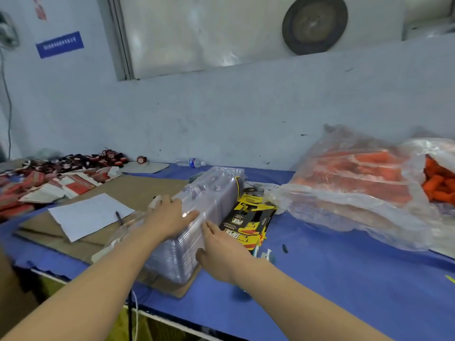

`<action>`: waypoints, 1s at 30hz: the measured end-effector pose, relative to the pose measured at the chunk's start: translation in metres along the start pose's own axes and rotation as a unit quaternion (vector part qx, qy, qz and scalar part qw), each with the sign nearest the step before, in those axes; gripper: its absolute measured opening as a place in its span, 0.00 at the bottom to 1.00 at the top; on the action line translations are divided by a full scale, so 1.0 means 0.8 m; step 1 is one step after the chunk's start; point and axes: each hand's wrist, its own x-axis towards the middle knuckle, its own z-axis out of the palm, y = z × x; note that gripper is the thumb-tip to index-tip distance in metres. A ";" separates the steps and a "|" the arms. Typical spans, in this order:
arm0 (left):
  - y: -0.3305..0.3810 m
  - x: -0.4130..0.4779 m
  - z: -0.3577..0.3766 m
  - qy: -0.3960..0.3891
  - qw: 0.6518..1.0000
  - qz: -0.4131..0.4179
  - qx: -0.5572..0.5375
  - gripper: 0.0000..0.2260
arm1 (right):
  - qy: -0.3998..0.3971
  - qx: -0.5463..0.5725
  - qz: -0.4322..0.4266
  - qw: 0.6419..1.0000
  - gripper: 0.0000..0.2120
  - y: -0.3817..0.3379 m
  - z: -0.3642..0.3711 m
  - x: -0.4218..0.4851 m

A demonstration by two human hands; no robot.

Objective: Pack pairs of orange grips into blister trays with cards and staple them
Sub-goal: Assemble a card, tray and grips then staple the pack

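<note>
A tall stack of clear blister trays (211, 193) lies on its side on the blue table (344, 267), partly on brown cardboard (138, 188). My left hand (170, 215) rests flat on top of the stack, fingers straight. My right hand (219, 247) presses against the stack's right side, fingers extended. Yellow and black printed cards (248, 217) lie just right of the stack. Orange grips (438, 183) show in an open clear bag at the far right, and a second clear bag (352, 183) holds more orange grips.
A white sheet (86, 215) with a pen (119, 217) lies on the cardboard to the left. Red and white packaged goods (49, 183) pile up at the far left. A water bottle (192, 162) lies by the wall. A small black object (284, 248) sits on the blue surface.
</note>
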 end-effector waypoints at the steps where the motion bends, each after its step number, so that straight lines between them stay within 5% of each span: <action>1: 0.003 0.001 0.005 -0.005 1.000 0.013 0.012 0.30 | -0.007 0.011 0.001 1.000 0.27 -0.001 0.004 0.001; 9: 0.014 -0.007 -0.002 0.065 0.996 0.044 -0.031 0.24 | -0.012 0.027 -0.025 0.999 0.33 0.004 0.025 -0.003; 20: 0.020 -0.003 -0.058 0.169 0.960 0.045 -0.220 0.23 | 0.084 0.137 -0.004 0.987 0.30 -0.004 -0.002 0.020; 27: 0.056 -0.024 -0.127 0.225 0.893 0.101 -0.376 0.17 | 0.255 0.355 0.098 0.894 0.27 0.038 -0.080 0.025; 30: 0.082 -0.037 -0.155 0.170 0.863 0.159 -0.447 0.10 | 0.353 0.311 0.119 0.874 0.30 0.070 -0.130 0.007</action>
